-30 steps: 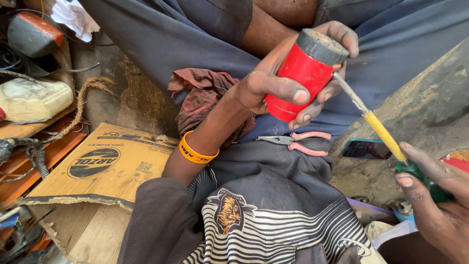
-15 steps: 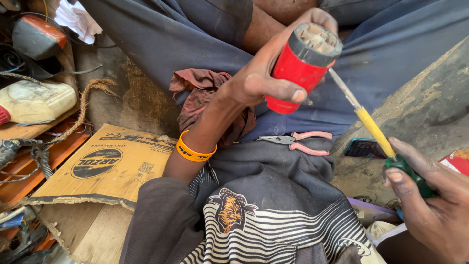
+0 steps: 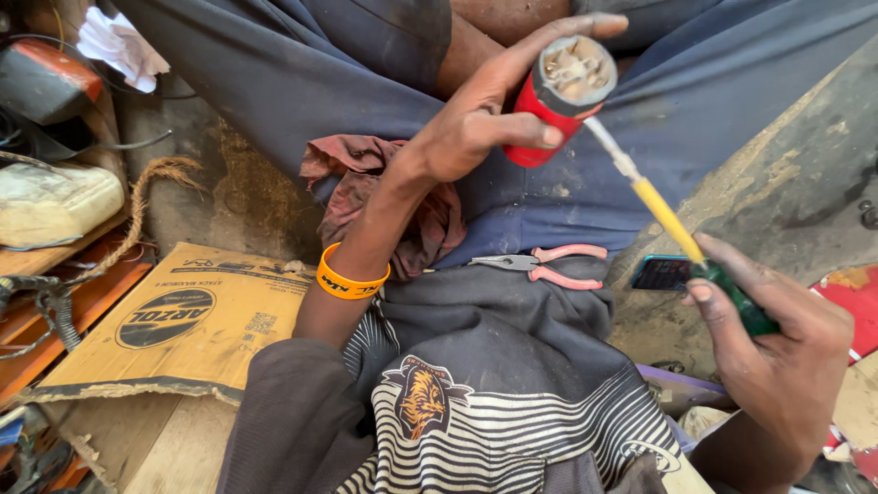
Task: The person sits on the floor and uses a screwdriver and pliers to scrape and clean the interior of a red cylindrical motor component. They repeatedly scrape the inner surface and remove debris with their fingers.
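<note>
Screwdriver (image 3: 672, 220) tip at red cylinder (image 3: 560, 96) end.
Left hand (image 3: 476, 123) grips cylinder above lap, open end up; right hand (image 3: 777, 352) clamps screwdriver's green handle. Pliers (image 3: 544, 265) lie on lap below.

Red cylinder (image 3: 553, 101) now tilted, open end up

We sit on a dusty floor (image 3: 805, 192) in daylight. At our left we see a flat cardboard sheet (image 3: 174, 320), a rope (image 3: 146, 183) and an orange board (image 3: 55, 320).
</note>
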